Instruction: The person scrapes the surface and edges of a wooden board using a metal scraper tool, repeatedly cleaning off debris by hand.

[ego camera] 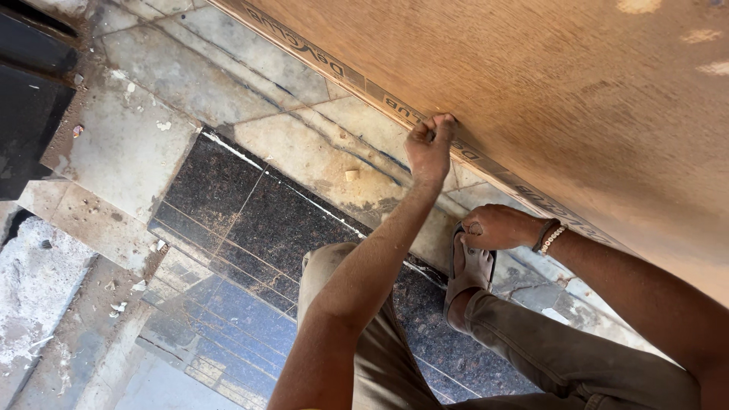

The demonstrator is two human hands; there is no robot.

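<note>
A large brown plywood sheet (547,83) fills the upper right, and its printed edge band runs diagonally across the view. My left hand (429,144) reaches up from the bottom centre, its fingers pinched shut on that edge. My right hand (497,226), with a beaded bracelet (550,239) at the wrist, sits curled against the same edge lower down. It is just above my foot in a grey sandal (471,269). I cannot tell whether it holds anything. My bent legs in olive trousers (531,349) lie below.
A dark speckled granite slab (258,220) lies on the dusty grey stone floor (137,144). A small pale wood chip (351,175) rests near the board's edge. A black slab (26,114) sits at the far left, with white rubble (30,281) below it.
</note>
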